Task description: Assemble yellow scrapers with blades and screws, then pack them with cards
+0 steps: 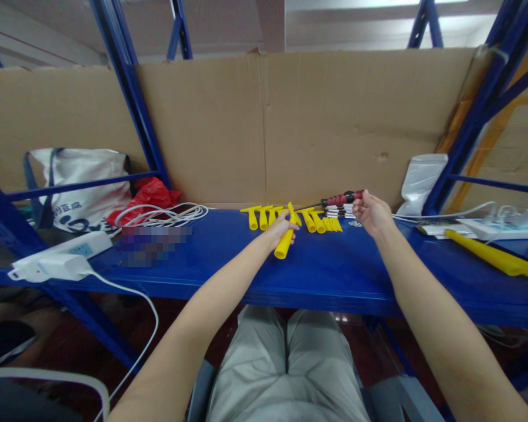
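Observation:
My left hand is closed around a yellow T-shaped plastic piece, its hollow round end tipped toward me. In my right hand is a screwdriver with a red and black handle, gripped at the handle's end. The screwdriver's shaft points left at the yellow piece; whether its tip touches is too small to tell. Behind my left hand stands a row of similar yellow T-shaped pieces. Small yellow flat parts and a stack of white-and-black strips lie between my hands.
The blue shelf ends close to my lap, with cardboard behind it. At the left are a power strip, coiled white cable, a red bag and a cloth bag. A long yellow part lies right.

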### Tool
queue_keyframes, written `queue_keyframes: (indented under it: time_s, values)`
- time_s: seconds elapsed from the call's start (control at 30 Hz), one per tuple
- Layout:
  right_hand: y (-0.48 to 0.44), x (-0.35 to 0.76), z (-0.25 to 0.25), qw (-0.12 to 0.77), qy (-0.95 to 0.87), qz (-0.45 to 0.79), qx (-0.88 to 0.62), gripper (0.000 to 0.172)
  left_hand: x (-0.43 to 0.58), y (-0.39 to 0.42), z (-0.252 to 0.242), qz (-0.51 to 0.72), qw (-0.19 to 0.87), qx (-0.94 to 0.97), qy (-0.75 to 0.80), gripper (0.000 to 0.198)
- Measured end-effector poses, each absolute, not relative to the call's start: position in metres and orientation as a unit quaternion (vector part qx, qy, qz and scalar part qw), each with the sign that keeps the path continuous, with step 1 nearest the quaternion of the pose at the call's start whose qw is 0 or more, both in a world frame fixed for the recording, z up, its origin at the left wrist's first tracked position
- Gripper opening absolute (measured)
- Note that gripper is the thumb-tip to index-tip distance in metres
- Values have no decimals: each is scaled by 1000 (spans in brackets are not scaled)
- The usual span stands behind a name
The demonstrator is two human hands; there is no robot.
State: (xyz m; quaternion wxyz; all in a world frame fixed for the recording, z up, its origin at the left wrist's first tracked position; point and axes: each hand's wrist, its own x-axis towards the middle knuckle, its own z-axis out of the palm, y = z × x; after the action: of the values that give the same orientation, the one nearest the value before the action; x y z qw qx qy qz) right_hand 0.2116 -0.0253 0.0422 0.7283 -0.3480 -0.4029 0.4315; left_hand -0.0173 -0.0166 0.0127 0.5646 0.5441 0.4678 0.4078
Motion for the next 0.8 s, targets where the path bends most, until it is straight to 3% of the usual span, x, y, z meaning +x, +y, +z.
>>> queue_keyframes:
  time_s: [0.27,0.67,0.8]
  values:
    - [-21,211,37,747,-405,392,-352,40,-17,-17,12,407,561,551,465,77]
    - [-29,211,45,724,-389,463,-332,29,-17,-19,14,410,566,547,460,79]
    - [-24,215,42,725,-416,448,-317,37,-17,-18,13,404,565,552,461,78]
